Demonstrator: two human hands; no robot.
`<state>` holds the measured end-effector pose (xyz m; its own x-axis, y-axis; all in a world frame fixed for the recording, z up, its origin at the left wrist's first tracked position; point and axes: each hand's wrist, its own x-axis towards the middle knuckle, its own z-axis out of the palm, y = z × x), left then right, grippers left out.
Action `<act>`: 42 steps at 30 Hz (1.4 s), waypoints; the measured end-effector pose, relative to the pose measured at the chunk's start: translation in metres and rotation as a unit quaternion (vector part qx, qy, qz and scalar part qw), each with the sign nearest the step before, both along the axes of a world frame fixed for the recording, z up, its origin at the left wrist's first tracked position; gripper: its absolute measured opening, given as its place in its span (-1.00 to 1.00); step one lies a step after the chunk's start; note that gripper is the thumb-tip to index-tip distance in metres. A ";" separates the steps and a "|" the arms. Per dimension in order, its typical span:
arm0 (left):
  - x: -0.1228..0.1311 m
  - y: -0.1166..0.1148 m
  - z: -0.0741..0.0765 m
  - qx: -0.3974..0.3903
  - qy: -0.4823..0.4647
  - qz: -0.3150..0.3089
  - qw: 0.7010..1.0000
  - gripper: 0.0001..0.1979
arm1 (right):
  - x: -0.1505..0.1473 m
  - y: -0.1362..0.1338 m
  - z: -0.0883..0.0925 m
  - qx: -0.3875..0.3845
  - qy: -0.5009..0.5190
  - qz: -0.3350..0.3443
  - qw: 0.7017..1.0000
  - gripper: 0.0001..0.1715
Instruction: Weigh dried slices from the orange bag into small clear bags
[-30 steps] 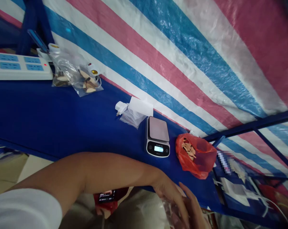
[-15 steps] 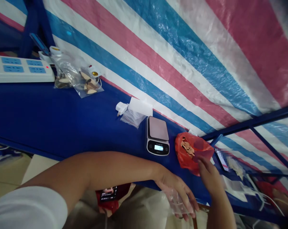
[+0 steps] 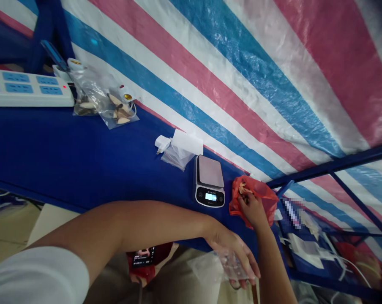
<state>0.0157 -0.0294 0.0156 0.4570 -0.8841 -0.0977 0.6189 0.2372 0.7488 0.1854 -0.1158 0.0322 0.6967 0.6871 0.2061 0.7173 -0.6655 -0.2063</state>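
Note:
My left hand (image 3: pixel 233 251) hangs over the table's front edge, fingers curled round a clear plastic bag (image 3: pixel 206 270) that droops toward my lap. My right hand (image 3: pixel 252 207) reaches into an open red plastic bag (image 3: pixel 268 198), its fingers closed at some pale dried pieces (image 3: pixel 241 188); the fingertips are partly hidden. Just left of the red bag stands a small digital kitchen scale (image 3: pixel 211 172), its display lit and its plate bare.
Behind the scale lie thin clear bags (image 3: pixel 178 156), a white paper and a white plug (image 3: pixel 162 143). A power strip (image 3: pixel 29 88) and clear bags of brown-and-pale slices (image 3: pixel 121 114) sit at the back left. A phone (image 3: pixel 143 256) rests on my lap.
My right hand has moved left and into the red bag, onto the dried pieces, and the bag's edge has shifted a little. The left hand still holds the clear bag.

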 end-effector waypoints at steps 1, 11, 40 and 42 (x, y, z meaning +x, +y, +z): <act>0.000 0.000 0.001 0.002 0.000 0.002 1.000 -0.45 | 0.000 0.000 0.001 0.005 0.003 -0.007 1.000 -0.47; -0.002 0.000 -0.004 -0.002 -0.056 0.045 0.997 -0.46 | 0.008 -0.009 0.014 0.051 0.134 -0.064 0.988 -0.54; 0.005 -0.005 -0.012 0.008 -0.093 0.049 0.994 -0.43 | -0.008 -0.002 0.012 0.041 0.151 -0.013 0.988 -0.56; 0.005 -0.004 -0.011 0.009 -0.086 0.044 0.995 -0.44 | -0.008 -0.001 0.011 0.040 0.173 -0.007 0.984 -0.56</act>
